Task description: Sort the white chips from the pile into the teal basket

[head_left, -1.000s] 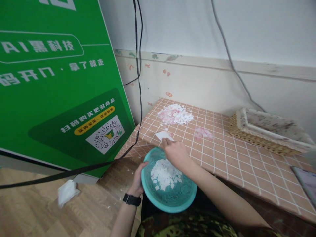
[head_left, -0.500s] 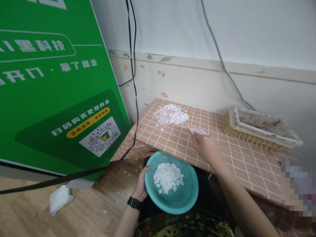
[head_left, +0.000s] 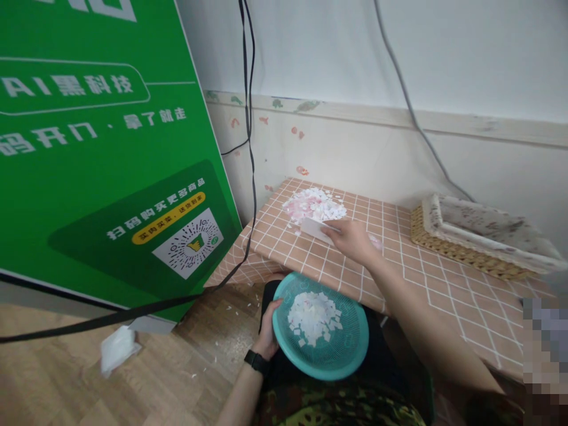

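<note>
The right hand (head_left: 350, 239) pinches a white card (head_left: 316, 229) between thumb and fingers, the rest of the hand curled in. The card slants over the tabletop at the near edge of a loose heap of small white and pink pieces (head_left: 316, 204); whether it touches the cloth cannot be told. The left hand (head_left: 267, 332), a black watch band (head_left: 257, 362) on its wrist, grips the side of a teal mesh colander (head_left: 322, 371), thumb over the rim and the other fingers hidden beneath. The colander is above the lap, just in front of the table edge, with small white squares (head_left: 314, 316) piled inside.

By my reading the work is partway along: 1 batch of squares lies in the colander, while the heap and a pink patch (head_left: 377, 241), partly behind the right hand, lie outside it.

Under the heap spreads a brown checked tablecloth (head_left: 284, 239). Farther right stands a cloth-lined wicker basket (head_left: 448, 249), well apart from the hands. Leftward rises a green panel (head_left: 110, 177) with 1 QR code (head_left: 189, 244), crossed by a black strap (head_left: 110, 315). Below, a crumpled white packet (head_left: 119, 350) lies on the wood-look floor (head_left: 173, 378).
</note>
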### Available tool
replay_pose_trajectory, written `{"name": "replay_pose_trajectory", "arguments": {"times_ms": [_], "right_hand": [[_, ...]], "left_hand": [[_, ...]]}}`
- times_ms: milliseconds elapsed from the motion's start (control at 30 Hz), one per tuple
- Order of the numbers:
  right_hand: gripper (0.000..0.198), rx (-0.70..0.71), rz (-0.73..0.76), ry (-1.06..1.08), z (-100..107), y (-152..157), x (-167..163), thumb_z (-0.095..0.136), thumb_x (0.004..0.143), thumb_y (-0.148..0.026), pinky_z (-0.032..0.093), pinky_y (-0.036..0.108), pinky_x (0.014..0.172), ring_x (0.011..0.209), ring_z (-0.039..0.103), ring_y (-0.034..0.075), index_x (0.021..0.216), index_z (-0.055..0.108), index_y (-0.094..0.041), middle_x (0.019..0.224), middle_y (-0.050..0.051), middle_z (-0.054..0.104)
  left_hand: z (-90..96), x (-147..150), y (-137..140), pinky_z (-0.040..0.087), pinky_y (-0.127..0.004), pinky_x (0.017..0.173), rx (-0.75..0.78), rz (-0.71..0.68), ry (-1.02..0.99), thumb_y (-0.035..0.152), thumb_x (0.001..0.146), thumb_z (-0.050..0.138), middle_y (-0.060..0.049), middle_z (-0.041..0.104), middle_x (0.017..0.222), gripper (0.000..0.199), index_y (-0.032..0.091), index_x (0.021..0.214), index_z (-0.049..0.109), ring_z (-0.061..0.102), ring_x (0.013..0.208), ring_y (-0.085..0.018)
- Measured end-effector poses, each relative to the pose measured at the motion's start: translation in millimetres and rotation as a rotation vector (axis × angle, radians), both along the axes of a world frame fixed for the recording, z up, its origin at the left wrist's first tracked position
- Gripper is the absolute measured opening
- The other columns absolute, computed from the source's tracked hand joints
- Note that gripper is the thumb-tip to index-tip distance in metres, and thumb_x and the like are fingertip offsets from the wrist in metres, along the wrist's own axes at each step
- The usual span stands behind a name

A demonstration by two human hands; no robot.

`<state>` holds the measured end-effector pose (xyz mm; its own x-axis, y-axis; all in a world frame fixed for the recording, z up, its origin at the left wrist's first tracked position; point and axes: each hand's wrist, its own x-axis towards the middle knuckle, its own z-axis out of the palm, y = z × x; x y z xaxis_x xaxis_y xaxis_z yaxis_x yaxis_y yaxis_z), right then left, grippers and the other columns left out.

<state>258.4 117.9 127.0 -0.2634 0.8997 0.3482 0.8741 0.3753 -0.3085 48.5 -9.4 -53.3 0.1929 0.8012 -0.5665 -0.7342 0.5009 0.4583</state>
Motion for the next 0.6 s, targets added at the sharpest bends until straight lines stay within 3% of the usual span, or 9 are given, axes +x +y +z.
{"name": "replay_pose_trajectory", "arguments": {"times_ms": [300, 600], "right_hand": [[0.024, -0.034, 0.224, -0.129, 14, 39, -20, 0.049, 0.085, -0.028, 0.038, 0.026, 0.066, 0.078, 0.061, 0.017, 0.094, 0.071, -0.024, 0.084, 0.004, 0.071], [0.021, -0.017, 0.176, -0.303, 34, 39, -1, 0.051, 0.081, -0.028, 0.029, 0.026, 0.057, 0.067, 0.055, 0.014, 0.083, 0.071, -0.024, 0.076, 0.003, 0.068]], "left_hand": [[2.1, -2, 1, 0.045, -0.030, 0.066, 0.005, -0.025, 0.010, 0.035, 0.071, 0.063, -0.004, 0.068, 0.062, 0.024, 0.012, 0.076, 0.068, 0.059, 0.056, -0.017], [-5.6, -2, 1, 0.045, -0.029, 0.063, -0.002, -0.024, 0.008, 0.037, 0.071, 0.064, -0.004, 0.067, 0.063, 0.024, 0.012, 0.074, 0.066, 0.058, 0.056, -0.016]]}}
